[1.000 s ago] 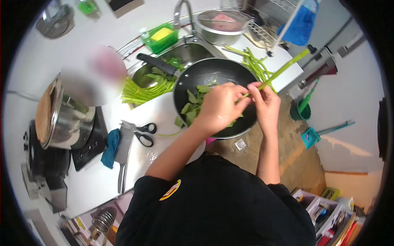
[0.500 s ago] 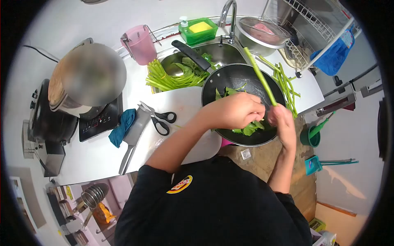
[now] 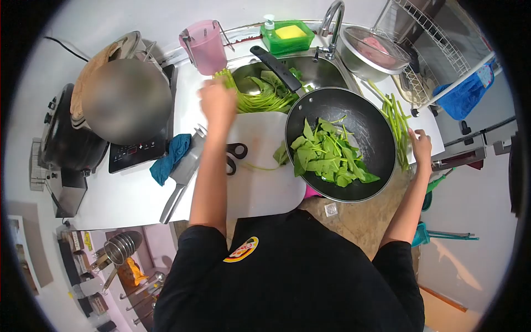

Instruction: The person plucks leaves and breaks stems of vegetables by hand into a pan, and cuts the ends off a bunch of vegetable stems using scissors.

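Observation:
Green leaves [image 3: 332, 156] lie in a black pan [image 3: 381, 133], whose handle points toward the sink. My left hand [image 3: 218, 102] is over the counter's left part, beside a bundle of green stems [image 3: 260, 102] at the sink's edge; it is blurred and its fingers are hard to make out. At the pan's right, my right hand [image 3: 421, 146] has its fingers apart, next to a pile of bare stems [image 3: 396, 119]. A white cutting board [image 3: 257, 193] lies left of the pan, with one thin stem on it. Scissors [image 3: 238, 150] are partly hidden behind my left forearm.
A cleaver [image 3: 185, 171] and a teal cloth [image 3: 170, 160] lie on the left, near an induction cooker [image 3: 138, 155]. Behind are a pink container [image 3: 206, 52], a green sponge holder [image 3: 286, 37], the faucet [image 3: 331, 27] and a covered steel bowl [image 3: 368, 58].
My hands have moved apart from above the pan, the left toward the stem bundle and the right to the stem pile. The long stem has left my right hand. The view has shifted.

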`<state>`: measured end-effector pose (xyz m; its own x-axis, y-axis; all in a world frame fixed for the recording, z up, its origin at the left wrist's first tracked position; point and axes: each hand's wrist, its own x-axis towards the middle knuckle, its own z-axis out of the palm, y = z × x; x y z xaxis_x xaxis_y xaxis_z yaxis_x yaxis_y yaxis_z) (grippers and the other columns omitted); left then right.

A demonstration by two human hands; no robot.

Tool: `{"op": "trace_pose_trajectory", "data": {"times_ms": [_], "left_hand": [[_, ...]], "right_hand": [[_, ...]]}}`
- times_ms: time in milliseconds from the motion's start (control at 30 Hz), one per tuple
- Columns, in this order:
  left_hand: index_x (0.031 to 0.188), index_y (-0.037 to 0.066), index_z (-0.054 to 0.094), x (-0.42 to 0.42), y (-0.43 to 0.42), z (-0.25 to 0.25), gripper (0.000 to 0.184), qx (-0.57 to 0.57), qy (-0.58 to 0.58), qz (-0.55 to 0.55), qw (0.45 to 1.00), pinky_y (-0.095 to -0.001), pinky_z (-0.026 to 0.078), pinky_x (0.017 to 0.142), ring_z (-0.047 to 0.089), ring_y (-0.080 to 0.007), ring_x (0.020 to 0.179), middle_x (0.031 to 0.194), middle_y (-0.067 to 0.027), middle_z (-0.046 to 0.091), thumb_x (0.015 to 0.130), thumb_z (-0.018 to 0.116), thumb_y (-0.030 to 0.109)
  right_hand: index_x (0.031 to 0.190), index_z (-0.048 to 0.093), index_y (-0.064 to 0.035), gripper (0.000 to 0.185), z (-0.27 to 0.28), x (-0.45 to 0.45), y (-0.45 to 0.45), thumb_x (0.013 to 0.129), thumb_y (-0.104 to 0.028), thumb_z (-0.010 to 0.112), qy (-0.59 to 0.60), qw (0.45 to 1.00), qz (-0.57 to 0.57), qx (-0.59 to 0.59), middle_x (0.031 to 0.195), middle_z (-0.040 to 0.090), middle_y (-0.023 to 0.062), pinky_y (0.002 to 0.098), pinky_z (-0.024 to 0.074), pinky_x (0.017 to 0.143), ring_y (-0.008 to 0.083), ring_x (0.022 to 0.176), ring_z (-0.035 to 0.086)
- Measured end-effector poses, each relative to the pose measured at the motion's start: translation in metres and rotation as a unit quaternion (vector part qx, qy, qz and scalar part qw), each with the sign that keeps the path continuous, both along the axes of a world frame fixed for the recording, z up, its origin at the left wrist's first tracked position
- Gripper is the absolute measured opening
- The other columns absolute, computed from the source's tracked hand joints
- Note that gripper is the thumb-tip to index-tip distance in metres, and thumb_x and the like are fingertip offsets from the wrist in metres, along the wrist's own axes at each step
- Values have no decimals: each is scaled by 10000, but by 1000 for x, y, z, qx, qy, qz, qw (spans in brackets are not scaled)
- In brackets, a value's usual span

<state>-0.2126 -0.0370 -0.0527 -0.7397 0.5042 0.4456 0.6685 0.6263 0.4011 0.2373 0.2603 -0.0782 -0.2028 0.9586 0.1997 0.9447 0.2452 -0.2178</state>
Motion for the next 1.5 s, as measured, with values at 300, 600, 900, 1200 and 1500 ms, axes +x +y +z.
{"op": "trace_pose_trajectory", "data": {"times_ms": [300, 600, 900, 1200, 1500], "left_hand": [[799, 0, 671, -20, -10, -3, 159, 241, -157, -43, 957, -248, 478, 586, 602, -107, 581, 657, -87, 655, 765, 692, 154], [815, -29, 686, 45, 7, 157, 191, 496, -69, -235, 833, -163, 436, 555, 547, -49, 581, 664, -25, 630, 734, 755, 129], [1038, -12, 586, 84, -1, 216, 268, 549, -104, -358, 748, -155, 438, 559, 556, -80, 579, 711, -38, 619, 824, 665, 128], [1116, 54, 610, 102, 7, 109, 280, 45, -435, -540, 719, -203, 432, 706, 540, -63, 807, 926, -2, 638, 911, 518, 220], [1059, -29, 625, 183, 37, 74, 286, -2, -506, -573, 645, -181, 442, 695, 565, -57, 794, 909, -50, 651, 887, 568, 193]], "right_hand": [[973, 613, -30, 266, 54, -80, -60, 829, -253, 593, 204, 965, 127, 108, 960, 583, 187, 393, 442, 798, 326, 919, 563], [1038, 576, -19, 282, 102, -210, -189, 788, -134, 638, 305, 858, 410, -53, 894, 570, 153, 345, 472, 697, 274, 767, 580], [915, 541, -21, 120, 99, -266, -221, 868, -132, 553, 390, 737, 551, 40, 736, 538, 54, 283, 408, 565, 169, 614, 485], [925, 546, -36, 201, 133, -138, -172, 934, -223, 474, 695, 622, 286, -220, 749, 547, -2, 174, 334, 519, 36, 593, 424], [885, 577, -40, 191, 107, -81, -173, 901, -226, 539, 706, 678, 131, -159, 711, 561, 3, 206, 404, 591, 67, 637, 512]]}}
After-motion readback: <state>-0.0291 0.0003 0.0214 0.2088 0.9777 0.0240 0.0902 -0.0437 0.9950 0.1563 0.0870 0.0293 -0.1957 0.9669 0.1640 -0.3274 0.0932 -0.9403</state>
